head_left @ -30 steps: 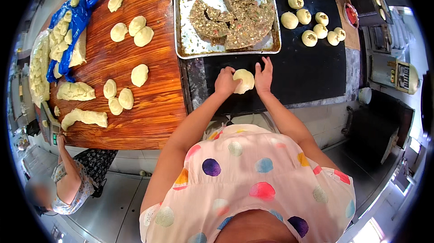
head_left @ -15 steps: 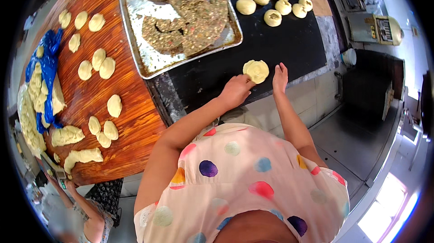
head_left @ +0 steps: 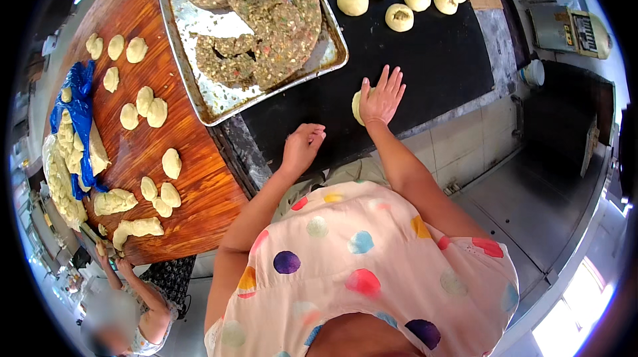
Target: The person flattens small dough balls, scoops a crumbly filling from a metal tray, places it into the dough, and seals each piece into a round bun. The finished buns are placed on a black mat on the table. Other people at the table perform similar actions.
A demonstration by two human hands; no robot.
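One pale top with coloured dots (head_left: 319, 244) nearest, filling the lower middle. Just ahead, over the near part of a black sheet (head_left: 319, 98), left hand (head_left: 303, 148) with fingers loosely curled inward, well apart from the dough round (head_left: 357, 108); cannot tell whether fingertip and thumb meet, or whether touching the sheet below. A little farther out and to the right, right hand (head_left: 382, 101) palm down, fingers straight and slightly parted, thumb out to the side, laid over that dough round on the black sheet; only the left edge of the dough visible past the palm. On the left, brown wooden table (head_left: 199, 178) with small dough lumps (head_left: 171, 164) in loose groups and two longer dough pieces (head_left: 137, 229) near the corner. By that corner, at lower left, a co-worker's hand (head_left: 124, 267). Beyond the hands, metal tray (head_left: 229, 23) with thick slabs of speckled brown filling (head_left: 286, 31). To the tray's right, eight dough balls (head_left: 399, 17) on the black sheet, several with dark openings on top. Farther left, blue plastic bag (head_left: 81, 91) draped over piled dough. Far right, white bucket (head_left: 532, 73) and grey machine (head_left: 565, 31).
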